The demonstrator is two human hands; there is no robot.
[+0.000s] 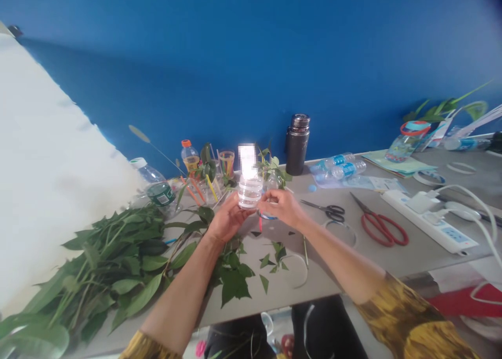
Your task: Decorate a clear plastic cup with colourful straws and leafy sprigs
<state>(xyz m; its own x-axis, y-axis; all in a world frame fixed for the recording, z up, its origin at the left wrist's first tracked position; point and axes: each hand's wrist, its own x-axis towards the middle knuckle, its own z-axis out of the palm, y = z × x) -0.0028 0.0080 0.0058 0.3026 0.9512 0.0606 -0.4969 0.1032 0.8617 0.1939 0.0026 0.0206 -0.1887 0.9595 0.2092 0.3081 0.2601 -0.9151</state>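
Above the middle of the table my left hand (pixel 229 219) is wrapped round the lower side of a clear, ridged plastic bottle (pixel 250 191), held roughly upright. White bands circle it, and its upper part is blurred out. My right hand (pixel 281 206) is closed, fingertips pinched together at the bottle's lower right side. What they grip is too small to make out. Just under those fingers shows a blue-edged curved thing (pixel 269 217), with a red strip (pixel 260 224) hanging beside it. Cut leaf pieces (pixel 235 278) lie on the table below my hands.
A heap of leafy stems (pixel 117 259) covers the left side. Behind stand an orange-capped bottle (pixel 190 157), cups with straws (pixel 226 164) and a dark thermos (pixel 297 145). To the right lie black scissors (pixel 329 210), red-handled scissors (pixel 380 224) and a power strip (pixel 431 223).
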